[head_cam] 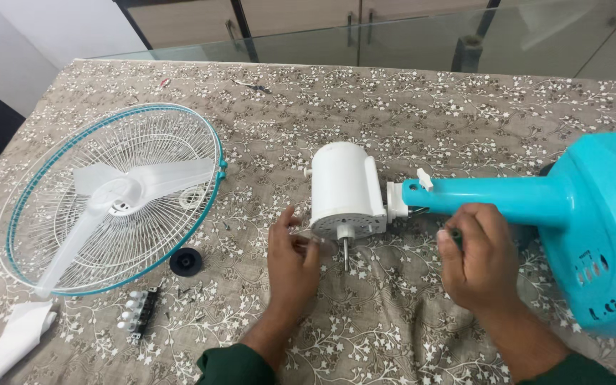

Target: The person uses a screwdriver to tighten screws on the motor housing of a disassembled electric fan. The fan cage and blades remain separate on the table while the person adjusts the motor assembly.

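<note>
A dismantled table fan lies on its side on the patterned cloth. Its white motor housing (345, 187) has a bare metal shaft (346, 254) pointing toward me. A turquoise neck (486, 197) joins it to the turquoise base (600, 228) at the right. My left hand (290, 260) pinches a small clear piece just left of the shaft, beside the motor face. My right hand (478, 260) is curled around a small dark tool handle under the neck.
A white wire grille with turquoise rim (112, 196) holds the loose white blades (119, 196) at the left. Near it lie a black round cap (185, 262), a white push-button switch block (137, 314) and a white folded piece (16, 339). A glass railing runs behind the table.
</note>
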